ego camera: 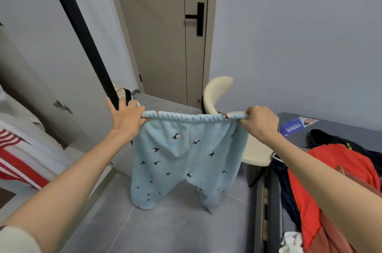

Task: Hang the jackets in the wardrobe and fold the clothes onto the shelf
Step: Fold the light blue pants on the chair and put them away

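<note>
Room: a grey-walled bedroom with a grey tiled floor (165, 228) and a beige door (161, 46) at upper middle of the frame.
Right fingers (251, 111): curled tight into a fist round one end of the elastic waistband (192, 116).
Left fingers (110, 104): one points straight up and the thumb presses the other waistband end. The rest are hidden behind the palm, so I cannot tell how they lie.
Hands: the left hand (126, 117) and right hand (261, 122) are spread wide apart at mid-frame, pulling the waistband taut.
Task thing: light blue fleece pyjama trousers (182, 162) with a dark bird print hang in the centre. Both legs dangle free, their ends just above the floor.
Why held so: stretching the waist lets the legs drop flat and even, probably to line them up for the first fold.
Beyond: a cream chair (217, 95) stands behind the trousers.
Right edge: a pile of clothes lies on the bed (293, 124), a red garment (334, 168) on top, likely waiting its turn.
Left edge: the wardrobe door (51, 62) with its black handle strip (82, 36) stands near a red-and-white striped garment (12, 155).
</note>
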{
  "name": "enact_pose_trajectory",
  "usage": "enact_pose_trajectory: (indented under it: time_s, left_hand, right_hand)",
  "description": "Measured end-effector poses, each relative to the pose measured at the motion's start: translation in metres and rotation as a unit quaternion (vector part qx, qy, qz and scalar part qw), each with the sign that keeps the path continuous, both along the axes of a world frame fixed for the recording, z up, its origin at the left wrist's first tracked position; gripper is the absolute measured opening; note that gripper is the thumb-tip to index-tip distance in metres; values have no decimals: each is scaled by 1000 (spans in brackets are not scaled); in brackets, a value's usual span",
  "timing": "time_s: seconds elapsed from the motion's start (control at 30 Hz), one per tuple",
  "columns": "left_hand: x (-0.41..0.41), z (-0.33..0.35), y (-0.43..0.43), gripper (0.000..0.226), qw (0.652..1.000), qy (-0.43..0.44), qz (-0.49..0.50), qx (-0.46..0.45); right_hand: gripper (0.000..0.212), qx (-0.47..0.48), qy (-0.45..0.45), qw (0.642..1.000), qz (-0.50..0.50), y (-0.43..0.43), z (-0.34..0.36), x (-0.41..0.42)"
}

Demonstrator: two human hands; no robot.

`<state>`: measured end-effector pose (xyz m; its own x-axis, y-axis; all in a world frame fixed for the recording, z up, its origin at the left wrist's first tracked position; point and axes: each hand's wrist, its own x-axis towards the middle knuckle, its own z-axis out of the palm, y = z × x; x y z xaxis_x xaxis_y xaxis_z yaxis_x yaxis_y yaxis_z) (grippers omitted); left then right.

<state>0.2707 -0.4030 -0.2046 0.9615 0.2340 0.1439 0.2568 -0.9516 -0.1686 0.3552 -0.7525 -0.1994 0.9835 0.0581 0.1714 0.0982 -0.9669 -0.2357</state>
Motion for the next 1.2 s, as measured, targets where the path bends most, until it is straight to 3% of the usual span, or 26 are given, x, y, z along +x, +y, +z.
enact_pose_trajectory:
  time_s: [0.07,0.13,0.3,0.37,0.43,0.53,0.6,0.67,0.8,0.97,1.07,1.2]
  left_hand:
    - [6,-2,-1,33,998,-35,-4,-45]
    - [10,3,-4,27,978,-69,6,-197]
    - [18,20,-21,30,898,-13,71,-435]
    - [19,21,-32,22,830,15,125,-544]
    - [19,21,-39,23,735,46,170,-655]
    - [15,21,-46,25,609,93,200,-762]
    - [13,20,-51,25,555,120,204,-798]
    - [12,18,-62,26,513,139,201,-823]
    - [11,13,-98,19,480,136,200,-844]
    - [14,9,-133,14,482,180,146,-845]
    - [13,8,-142,15,491,197,125,-840]
    - [11,4,-147,9,476,213,134,-843]
  right_hand:
    - [19,142,13,990,1,5,0,-2]
    - [15,264,21,964,8,8,6,0]
    - [26,361,81,927,53,21,25,-2]
    - [31,360,131,922,58,29,27,-4]
    - [30,373,173,911,35,32,24,-7]
    - [25,466,247,848,-43,29,19,-12]
    - [36,522,295,798,-63,25,15,-15]
    - [42,511,316,798,-48,26,13,-19]
    - [34,456,275,846,-8,36,17,-26]
    - [19,351,210,902,139,39,18,-44]
    - [24,295,202,916,185,26,17,-50]
    - [18,306,210,911,182,13,15,-55]
